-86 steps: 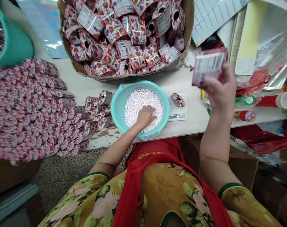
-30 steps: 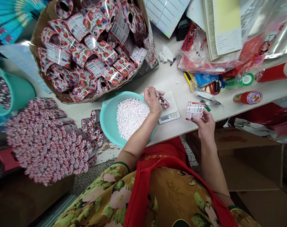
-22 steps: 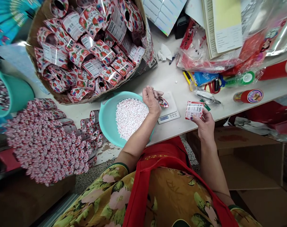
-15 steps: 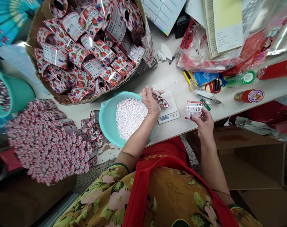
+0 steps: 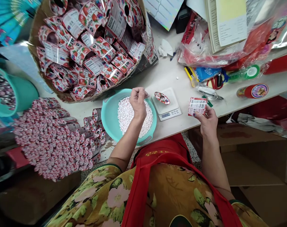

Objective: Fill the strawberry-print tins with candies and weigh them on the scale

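My left hand point(image 5: 138, 102) hangs over a turquoise bowl point(image 5: 107, 121) of small white and pale pink candies point(image 5: 125, 115). Its fingers are curled together, and whatever they may hold is hidden. On the white digital kitchen scale point(image 5: 169, 113) stands an open strawberry-print packet point(image 5: 162, 97), its mouth facing up. My right hand point(image 5: 207, 121) grips a similar flat packet point(image 5: 196, 106) by its lower right corner, with thumb on top, above the table to the right of the scale.
A big cardboard box point(image 5: 151, 47) of printed sleeves stands behind the bowl. Stacked filled packets point(image 5: 55, 138) and a turquoise bucket point(image 5: 27, 94) are at left. At right lie a yellow cutter point(image 5: 190, 75), scissors point(image 5: 219, 82), plastic bags point(image 5: 195, 56) and a round-lidded red tub point(image 5: 253, 91).
My left hand has moved left from beside the packet on the scale to over the bowl, uncovering that packet. My right hand still holds its packet. The view has shifted slightly.
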A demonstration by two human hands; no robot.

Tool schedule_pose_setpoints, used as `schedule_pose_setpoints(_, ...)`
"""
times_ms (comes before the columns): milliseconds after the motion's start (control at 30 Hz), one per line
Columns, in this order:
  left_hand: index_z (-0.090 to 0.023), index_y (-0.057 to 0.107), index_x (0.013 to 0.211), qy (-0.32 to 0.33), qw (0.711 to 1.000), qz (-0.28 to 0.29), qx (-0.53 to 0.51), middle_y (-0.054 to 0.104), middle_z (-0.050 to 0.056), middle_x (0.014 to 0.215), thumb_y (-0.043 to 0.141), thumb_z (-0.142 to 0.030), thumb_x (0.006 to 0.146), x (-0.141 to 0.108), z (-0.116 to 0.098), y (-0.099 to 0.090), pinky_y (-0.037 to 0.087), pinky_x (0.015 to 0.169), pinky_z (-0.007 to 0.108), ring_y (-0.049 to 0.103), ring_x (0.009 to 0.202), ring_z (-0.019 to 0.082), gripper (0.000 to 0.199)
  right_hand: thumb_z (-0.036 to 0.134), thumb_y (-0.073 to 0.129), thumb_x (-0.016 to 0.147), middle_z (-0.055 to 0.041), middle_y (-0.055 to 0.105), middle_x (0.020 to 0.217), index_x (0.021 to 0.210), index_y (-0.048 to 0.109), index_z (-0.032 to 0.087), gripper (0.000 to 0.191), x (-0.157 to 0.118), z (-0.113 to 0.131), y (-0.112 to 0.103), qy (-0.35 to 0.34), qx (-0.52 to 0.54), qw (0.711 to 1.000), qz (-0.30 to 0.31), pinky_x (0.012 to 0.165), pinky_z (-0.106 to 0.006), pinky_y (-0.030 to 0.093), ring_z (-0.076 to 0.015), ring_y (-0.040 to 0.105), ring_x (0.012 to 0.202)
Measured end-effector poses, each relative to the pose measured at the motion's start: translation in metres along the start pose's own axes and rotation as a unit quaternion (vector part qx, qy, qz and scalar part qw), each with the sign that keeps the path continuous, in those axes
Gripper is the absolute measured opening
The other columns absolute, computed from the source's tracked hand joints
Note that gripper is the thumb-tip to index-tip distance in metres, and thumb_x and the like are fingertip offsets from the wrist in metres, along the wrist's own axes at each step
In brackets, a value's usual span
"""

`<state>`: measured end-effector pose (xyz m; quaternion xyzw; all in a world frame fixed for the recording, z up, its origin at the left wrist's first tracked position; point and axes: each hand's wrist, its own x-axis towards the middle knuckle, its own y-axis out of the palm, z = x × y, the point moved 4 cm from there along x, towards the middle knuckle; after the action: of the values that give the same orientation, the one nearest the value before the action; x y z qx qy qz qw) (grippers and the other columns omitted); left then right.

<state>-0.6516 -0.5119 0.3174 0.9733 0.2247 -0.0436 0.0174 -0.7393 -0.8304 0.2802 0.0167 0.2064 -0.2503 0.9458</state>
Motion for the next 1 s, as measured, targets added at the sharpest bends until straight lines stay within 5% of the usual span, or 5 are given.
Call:
schedule_pose_setpoints(133,-0.02,0.064,0.085,0.1,0.973,0.124,0.168,0.062,0.001,0.08,0.064,-0.037,0.095,-0.013,0.002,0.002,0.047,0.076,0.028,0.058,0.076,0.013,0.02,0.032,0.09,0.051,-0.0005,0.07,0.103,0.108,0.066,0.021,0.063,-0.004,-0.001,-0.002,-0.003,-0.003,1.0,-0.01,0.088,-0.038,0.06,-0.017,0.068,0.09)
schedule_pose_setpoints(333,-0.021,0.07,0.097,0.203,0.837,0.267,0.431,0.068,0.008,0.097,0.059,-0.033,0.098,-0.028,0.009,0.029,0.04,0.087,0.037,0.057,0.094,0.023,0.016,0.033,0.09,0.052,-0.0015,0.071,0.103,0.111,0.066,0.019,0.066,-0.007,-0.003,-0.004,0.003,-0.001,1.0,-0.019,0.09,-0.041,0.059,-0.0175,0.068,0.09)
schedule_pose_setpoints(500,-0.022,0.072,0.104,0.224,0.757,0.345,0.508,0.068,0.011,0.105,0.065,-0.035,0.095,-0.038,0.011,0.05,0.036,0.085,0.04,0.053,0.106,0.029,0.017,0.034,0.09,0.054,-0.0027,0.071,0.106,0.113,0.065,0.02,0.066,-0.005,-0.004,-0.007,0.0,0.0,1.0,-0.015,0.094,-0.043,0.057,-0.0184,0.068,0.093)
schedule_pose_setpoints(867,-0.021,0.068,0.112,0.163,0.795,0.315,0.493,0.067,0.01,0.108,0.06,-0.03,0.096,-0.014,0.005,0.033,0.039,0.092,0.039,0.057,0.104,0.027,0.02,0.032,0.091,0.054,-0.0029,0.071,0.107,0.111,0.065,0.02,0.064,0.006,-0.006,-0.012,0.002,0.006,1.0,-0.024,0.094,-0.042,0.057,-0.0191,0.067,0.095)
schedule_pose_setpoints(1000,-0.02,0.067,0.112,0.18,0.812,0.345,0.436,0.068,0.01,0.108,0.056,-0.024,0.094,0.027,0.007,0.074,0.043,0.089,0.035,0.06,0.099,0.024,0.021,0.03,0.092,0.052,-0.0028,0.071,0.105,0.108,0.066,0.02,0.063,0.012,-0.007,-0.011,-0.01,0.006,1.0,-0.013,0.095,-0.042,0.056,-0.0191,0.066,0.094)
